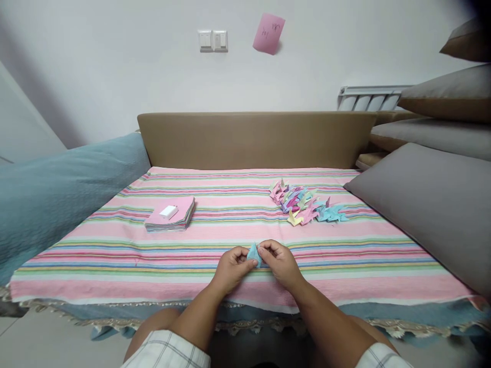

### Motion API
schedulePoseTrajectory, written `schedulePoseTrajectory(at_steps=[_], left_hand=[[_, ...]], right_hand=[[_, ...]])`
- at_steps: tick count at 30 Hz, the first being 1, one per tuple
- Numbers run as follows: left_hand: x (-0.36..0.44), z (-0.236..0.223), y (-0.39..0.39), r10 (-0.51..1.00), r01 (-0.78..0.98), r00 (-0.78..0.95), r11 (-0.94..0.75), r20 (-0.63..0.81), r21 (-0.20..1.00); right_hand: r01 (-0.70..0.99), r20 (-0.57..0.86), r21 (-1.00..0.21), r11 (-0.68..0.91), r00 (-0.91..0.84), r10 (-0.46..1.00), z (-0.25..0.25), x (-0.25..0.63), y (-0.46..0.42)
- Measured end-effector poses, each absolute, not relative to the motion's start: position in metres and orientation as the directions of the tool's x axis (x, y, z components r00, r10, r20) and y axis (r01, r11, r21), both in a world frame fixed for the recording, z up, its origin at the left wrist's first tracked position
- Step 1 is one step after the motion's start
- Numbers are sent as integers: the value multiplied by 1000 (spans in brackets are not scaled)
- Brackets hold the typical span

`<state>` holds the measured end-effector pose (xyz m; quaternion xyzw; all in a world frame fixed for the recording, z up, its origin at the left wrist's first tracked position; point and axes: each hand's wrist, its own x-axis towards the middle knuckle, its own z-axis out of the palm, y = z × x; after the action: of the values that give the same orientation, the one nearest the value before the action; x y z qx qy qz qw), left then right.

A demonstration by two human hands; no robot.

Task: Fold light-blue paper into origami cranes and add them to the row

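Note:
A small folded piece of blue paper (253, 254) is pinched between my two hands, above the near part of the striped cloth (115, 240). My left hand (233, 268) grips its left side with thumb and fingers. On the right side, my right hand (280, 263) holds it the same way. Beyond my right hand lies a cluster of folded paper cranes (303, 204) in pink, purple, yellow, green and blue. To the far left sits a stack of square coloured paper (180, 217), pink on top, with a white charger plug (169, 211) resting on it.
A brown backrest (253, 140) runs along the far side. Grey cushions (429, 204) are piled on the right, and a blue-covered armrest (72, 189) borders the left. On the wall are light switches (213, 41) and a pink note (269, 33).

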<state>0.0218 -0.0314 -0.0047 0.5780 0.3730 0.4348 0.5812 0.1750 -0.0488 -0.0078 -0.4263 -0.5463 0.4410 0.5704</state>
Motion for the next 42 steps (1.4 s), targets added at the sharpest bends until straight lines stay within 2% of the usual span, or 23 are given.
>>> schedulePoseTrajectory(at_steps=[5,9,14,19,23,28,36,42], left_hand=[[23,-7,-30,925,-108,375,-25,64,994],[24,-7,-30,924,-89,377,-36,67,995],[27,-3,-33,929,-92,366,-15,48,996],[27,-1,-35,943,-112,331,14,24,994],[28,-1,-35,951,-80,304,-26,50,996],[30,2,-36,953,-75,300,-20,42,997],[29,0,-36,949,-16,304,-77,78,997],[24,0,-35,949,-149,305,-31,76,988]], right_hand=[[74,289,-956,285,51,956,-8,174,-50],[96,313,-947,306,72,947,-9,173,-51],[-33,262,-964,265,68,963,-9,170,-50],[-207,157,-966,155,8,988,-8,167,-49],[-170,146,-976,134,-59,988,-8,167,-48],[-109,184,-977,185,23,983,-8,168,-48],[-212,167,-966,145,-90,982,-3,167,-51],[-194,158,-971,140,-82,984,-3,172,-49]])
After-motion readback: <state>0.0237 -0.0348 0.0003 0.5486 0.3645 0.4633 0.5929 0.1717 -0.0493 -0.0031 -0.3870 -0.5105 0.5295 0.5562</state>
